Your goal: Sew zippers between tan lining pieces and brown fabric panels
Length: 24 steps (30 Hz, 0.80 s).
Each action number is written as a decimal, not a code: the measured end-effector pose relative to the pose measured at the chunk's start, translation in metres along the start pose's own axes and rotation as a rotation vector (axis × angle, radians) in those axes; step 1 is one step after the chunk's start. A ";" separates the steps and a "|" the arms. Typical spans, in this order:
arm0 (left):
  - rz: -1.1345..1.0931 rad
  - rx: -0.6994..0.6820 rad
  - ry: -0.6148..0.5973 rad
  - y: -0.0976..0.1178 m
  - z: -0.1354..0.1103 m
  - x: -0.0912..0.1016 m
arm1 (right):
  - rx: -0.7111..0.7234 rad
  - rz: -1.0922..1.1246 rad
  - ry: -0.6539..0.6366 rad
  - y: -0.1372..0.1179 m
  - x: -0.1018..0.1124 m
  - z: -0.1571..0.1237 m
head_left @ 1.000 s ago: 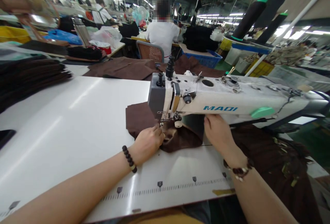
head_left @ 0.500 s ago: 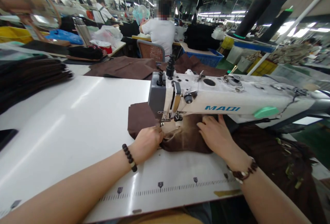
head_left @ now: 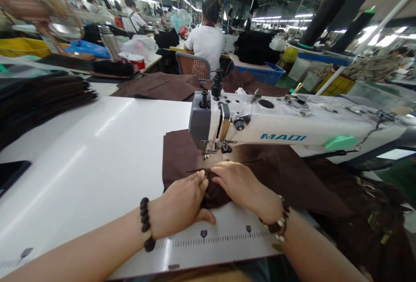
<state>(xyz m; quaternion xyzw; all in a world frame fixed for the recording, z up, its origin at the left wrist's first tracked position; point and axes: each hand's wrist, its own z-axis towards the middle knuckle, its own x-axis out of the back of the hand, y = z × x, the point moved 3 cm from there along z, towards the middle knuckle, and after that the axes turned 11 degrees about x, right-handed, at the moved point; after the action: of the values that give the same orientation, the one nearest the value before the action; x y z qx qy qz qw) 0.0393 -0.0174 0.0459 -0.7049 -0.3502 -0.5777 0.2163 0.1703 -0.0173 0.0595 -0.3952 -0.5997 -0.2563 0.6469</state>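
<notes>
A piece of dark brown fabric (head_left: 182, 156) lies on the white table (head_left: 97, 152) under the head of a white MAQI sewing machine (head_left: 282, 128). My left hand (head_left: 182, 204) and my right hand (head_left: 237, 182) sit side by side on the near edge of the fabric, just in front of the needle. Both hands have curled fingers pinching a fold of the cloth. The rest of the brown fabric (head_left: 292, 178) spreads to the right under the machine arm and hangs off the table edge.
A stack of dark cloth (head_left: 39, 100) lies at the far left. More brown pieces (head_left: 156, 87) rest at the table's back. A person in a white shirt (head_left: 206, 41) sits ahead on a chair. A ruler scale (head_left: 208, 238) runs along the near edge.
My right hand has come from under the machine arm leftward and nearer, meeting the left hand. The left hand has drawn back slightly. The brown fabric now lies flatter and spreads further right.
</notes>
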 end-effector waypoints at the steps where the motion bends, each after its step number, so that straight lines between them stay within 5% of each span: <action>1: -0.050 -0.004 0.001 -0.002 -0.002 0.002 | -0.007 -0.009 -0.027 0.000 -0.004 0.002; 7: -0.134 0.060 0.164 -0.017 -0.001 -0.011 | 0.008 -0.087 0.046 -0.002 -0.027 -0.002; 13: 0.055 0.058 0.326 -0.020 -0.004 -0.035 | 0.046 -0.059 0.310 0.001 -0.057 -0.016; 19: 0.032 0.119 0.298 -0.019 -0.005 -0.036 | 0.033 -0.091 0.342 0.002 -0.064 -0.019; 24: -0.016 0.160 0.255 -0.018 -0.005 -0.038 | 0.201 -0.402 0.503 0.005 -0.068 -0.018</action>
<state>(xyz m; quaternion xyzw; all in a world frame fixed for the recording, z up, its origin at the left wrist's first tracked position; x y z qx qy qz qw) 0.0186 -0.0183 0.0085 -0.6036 -0.3705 -0.6344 0.3098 0.1745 -0.0390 -0.0074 -0.1275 -0.5094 -0.4078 0.7469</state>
